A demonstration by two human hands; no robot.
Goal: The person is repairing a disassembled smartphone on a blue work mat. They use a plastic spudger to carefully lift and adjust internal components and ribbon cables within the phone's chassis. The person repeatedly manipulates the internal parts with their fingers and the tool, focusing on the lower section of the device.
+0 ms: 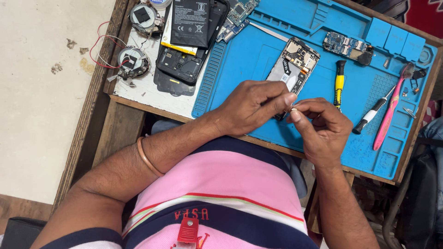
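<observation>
Left hand: we see it curled over the near edge of the blue repair mat, thumb + forefinger pinched on a tiny pale part.
Right hand: fingers bent in, tips meeting the left's at the same tiny part; both pinch it, too small for us to tell what it is.
Tiny part: held between both hands' fingertips, above the mat's near edge, just in front of the opened phone.
Opened phone: back off, board + silver shield showing, lies tilted mid-mat, its lower end hidden behind the left fingers.
Yellow-handled tool: on the mat just right of the phone, near the right hand's knuckles.
Black-and-white screwdriver + pink toothbrush: at the mat's right side, lying slantwise next to each other.
Small circuit board: twd the mat's far right corner.
Black phone shells w/ battery: stacked on the white tabletop, left of the mat.
Round wired parts: tabletop's left edge, red + white leads trailing off.
Bangle: on the left wrist.
</observation>
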